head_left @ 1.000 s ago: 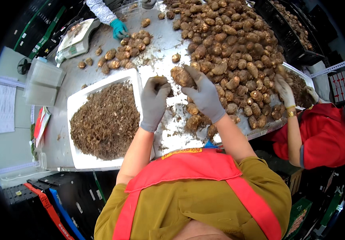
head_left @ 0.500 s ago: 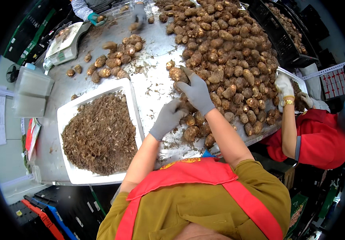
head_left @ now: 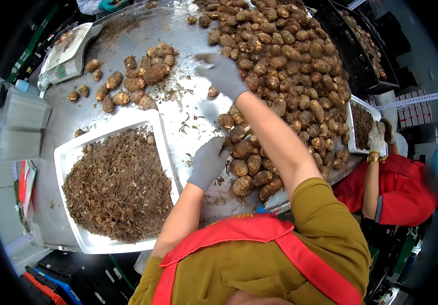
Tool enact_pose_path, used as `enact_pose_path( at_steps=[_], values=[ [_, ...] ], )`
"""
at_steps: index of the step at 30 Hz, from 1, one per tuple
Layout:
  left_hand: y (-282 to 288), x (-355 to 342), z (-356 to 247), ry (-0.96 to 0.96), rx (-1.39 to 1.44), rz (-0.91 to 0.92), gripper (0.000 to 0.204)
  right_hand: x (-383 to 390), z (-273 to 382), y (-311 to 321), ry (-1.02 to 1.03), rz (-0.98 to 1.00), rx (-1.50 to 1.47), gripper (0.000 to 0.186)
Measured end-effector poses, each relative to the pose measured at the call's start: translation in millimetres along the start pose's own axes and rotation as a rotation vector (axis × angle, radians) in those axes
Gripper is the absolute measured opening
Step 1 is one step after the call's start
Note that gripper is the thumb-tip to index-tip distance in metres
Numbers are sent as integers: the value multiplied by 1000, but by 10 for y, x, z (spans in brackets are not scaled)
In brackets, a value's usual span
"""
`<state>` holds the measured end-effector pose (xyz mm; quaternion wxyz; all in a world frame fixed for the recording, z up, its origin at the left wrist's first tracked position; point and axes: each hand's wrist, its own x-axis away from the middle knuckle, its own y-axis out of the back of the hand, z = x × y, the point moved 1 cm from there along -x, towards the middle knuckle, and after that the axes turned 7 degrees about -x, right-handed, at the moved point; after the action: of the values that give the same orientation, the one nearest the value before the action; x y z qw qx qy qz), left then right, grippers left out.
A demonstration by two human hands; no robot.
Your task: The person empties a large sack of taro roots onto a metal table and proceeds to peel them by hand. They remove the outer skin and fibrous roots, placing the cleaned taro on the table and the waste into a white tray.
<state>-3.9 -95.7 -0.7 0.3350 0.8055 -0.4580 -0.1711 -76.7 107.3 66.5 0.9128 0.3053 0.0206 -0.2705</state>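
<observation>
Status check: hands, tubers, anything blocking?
Left hand open, gloved, at the near tubers. Right hand stretched out over the steel table, empty. Big tuber pile alongside; nothing blocking.

a bare strip of metal table (head_left: 188,117) runs between the white tray (head_left: 162,147) of brown trimmings on the left and the big heap of tubers (head_left: 290,66) on the right. a small cluster of tubers (head_left: 137,84) blocks its far-left end.
</observation>
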Motion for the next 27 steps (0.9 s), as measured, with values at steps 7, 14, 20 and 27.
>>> enact_pose_path(
  at_steps=[7, 14, 20, 27],
  values=[
    [3, 53, -18, -13, 0, 38, 30, -705, -794, 1199, -362, -189, 748, 54],
    [17, 57, -14, 6, 61, -61, 24, -624, -741, 1233, -567, -54, 641, 59],
    [-26, 61, 5, 63, 108, -155, 24, 218, -846, 1349, -383, -32, -448, 63],
    [249, -44, -91, 240, 195, -121, 77, 1046, -483, 1059, -77, 240, -1602, 62]
  ],
)
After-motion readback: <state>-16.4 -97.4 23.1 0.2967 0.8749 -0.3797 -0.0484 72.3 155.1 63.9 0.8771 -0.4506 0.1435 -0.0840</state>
